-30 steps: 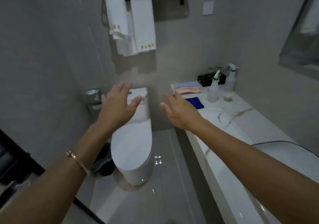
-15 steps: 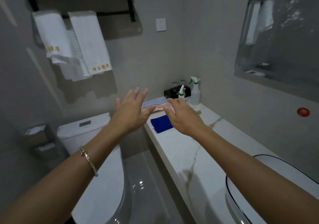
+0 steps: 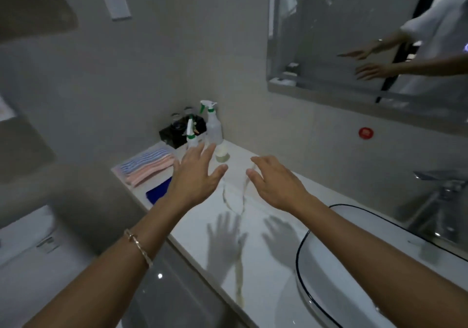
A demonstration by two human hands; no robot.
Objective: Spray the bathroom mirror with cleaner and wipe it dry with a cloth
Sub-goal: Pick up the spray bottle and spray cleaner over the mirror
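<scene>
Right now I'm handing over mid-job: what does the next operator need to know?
Left hand open, over the counter, in front of the small bottle; big bottle behind.
Right hand open, empty, beside it.
Blue cloth at the counter edge, by the left wrist.
Mirror upper right, smeared.
Done: nothing held yet.
Left: grab a bottle, spray, wipe dry.

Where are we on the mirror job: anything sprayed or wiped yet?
Nothing looks done: the mirror shows smears near its top. In hand: nothing, left hand and right hand hover open over the counter. Remaining: take a spray bottle from the back corner, spray, then wipe with the blue cloth.
</scene>
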